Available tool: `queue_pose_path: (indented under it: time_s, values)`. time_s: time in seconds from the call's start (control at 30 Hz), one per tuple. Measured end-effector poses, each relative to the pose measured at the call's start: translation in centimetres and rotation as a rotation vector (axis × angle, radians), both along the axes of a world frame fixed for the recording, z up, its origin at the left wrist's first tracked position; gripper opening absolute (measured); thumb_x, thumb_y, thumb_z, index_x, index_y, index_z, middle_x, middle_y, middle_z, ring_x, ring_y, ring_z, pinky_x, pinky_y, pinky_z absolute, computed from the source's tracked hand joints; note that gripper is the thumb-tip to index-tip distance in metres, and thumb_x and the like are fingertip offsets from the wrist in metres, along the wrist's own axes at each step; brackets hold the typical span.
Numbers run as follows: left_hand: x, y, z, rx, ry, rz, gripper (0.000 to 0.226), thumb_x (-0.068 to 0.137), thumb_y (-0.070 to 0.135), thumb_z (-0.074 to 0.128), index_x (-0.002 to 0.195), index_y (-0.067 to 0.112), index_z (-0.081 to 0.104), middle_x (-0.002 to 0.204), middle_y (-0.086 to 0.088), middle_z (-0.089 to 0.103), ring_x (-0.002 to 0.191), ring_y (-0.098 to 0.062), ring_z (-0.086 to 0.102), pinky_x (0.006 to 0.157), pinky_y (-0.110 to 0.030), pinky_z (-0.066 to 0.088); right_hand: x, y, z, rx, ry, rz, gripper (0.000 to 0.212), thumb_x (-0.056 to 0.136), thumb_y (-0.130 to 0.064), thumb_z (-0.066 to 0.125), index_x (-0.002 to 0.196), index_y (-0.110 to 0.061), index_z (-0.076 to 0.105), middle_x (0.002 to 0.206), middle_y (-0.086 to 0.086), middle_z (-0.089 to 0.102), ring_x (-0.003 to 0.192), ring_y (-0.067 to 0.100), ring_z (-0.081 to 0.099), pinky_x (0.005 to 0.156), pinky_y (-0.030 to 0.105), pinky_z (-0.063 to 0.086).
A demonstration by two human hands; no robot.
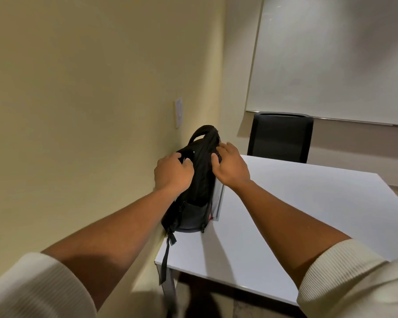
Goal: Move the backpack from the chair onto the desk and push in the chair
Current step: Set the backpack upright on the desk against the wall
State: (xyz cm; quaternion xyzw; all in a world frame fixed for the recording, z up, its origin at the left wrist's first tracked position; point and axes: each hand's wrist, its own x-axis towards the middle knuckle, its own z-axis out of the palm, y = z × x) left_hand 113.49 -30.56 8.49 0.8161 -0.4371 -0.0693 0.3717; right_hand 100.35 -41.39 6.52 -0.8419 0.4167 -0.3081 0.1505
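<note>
Already the backpack is standing upright on the desk, at its left edge against the wall, with its long axis running up toward the handle and one strap dangling off the near corner. The left hand is curling its fingers over the bag's top left side, and the right hand is lying on the top right with fingers loosely spread (touching, not clamped, as far as can be told). Both hands are flanking the bag evenly, so neither is nearer. Letting go looks like the step in hand; a chair is standing at the desk's far side.
</note>
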Motion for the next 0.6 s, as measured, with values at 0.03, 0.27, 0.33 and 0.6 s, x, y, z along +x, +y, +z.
queue_pose_path:
  time_s: [0.03,0.27,0.33,0.6]
  values:
    - [-0.3,0.7,0.0,-0.006,-0.050,-0.024,0.047,0.097,0.035,0.045,0.136,0.009,0.053,0.137,-0.010,0.058,0.126,-0.031,0.050,0.105,-0.045,0.042,-0.5,0.8,0.2,-0.016,0.009,-0.003,0.046,0.103,-0.035,0.039,0.139,-0.010,0.052,0.151,0.007,0.045,0.145,0.023,0.028,0.116,0.044,0.031]
    - [-3.3,4.4,0.5,0.016,-0.185,-0.098,0.055,0.102,0.033,0.037,0.149,0.004,0.035,0.157,-0.014,0.033,0.147,-0.027,0.024,0.120,-0.040,0.020,-3.8,5.5,1.5,-0.100,0.060,-0.028,0.047,0.104,-0.033,0.038,0.143,-0.008,0.048,0.155,0.010,0.041,0.148,0.027,0.023,0.117,0.041,0.024]
    - [-4.4,5.5,0.8,0.009,-0.214,-0.104,0.054,0.102,0.032,0.036,0.149,0.004,0.034,0.158,-0.014,0.031,0.148,-0.027,0.020,0.121,-0.041,0.018,-4.8,6.7,1.8,-0.109,0.059,-0.021,0.048,0.104,-0.033,0.037,0.144,-0.007,0.046,0.156,0.010,0.038,0.149,0.027,0.021,0.118,0.041,0.022]
    - [-11.6,8.9,0.9,0.029,-0.316,-0.131,0.053,0.102,0.029,0.035,0.147,0.001,0.034,0.159,-0.018,0.026,0.150,-0.031,0.010,0.123,-0.044,0.012,-12.2,9.9,1.8,-0.095,0.046,-0.030,0.051,0.106,-0.035,0.032,0.149,-0.009,0.037,0.160,0.009,0.030,0.151,0.024,0.016,0.119,0.035,0.016]
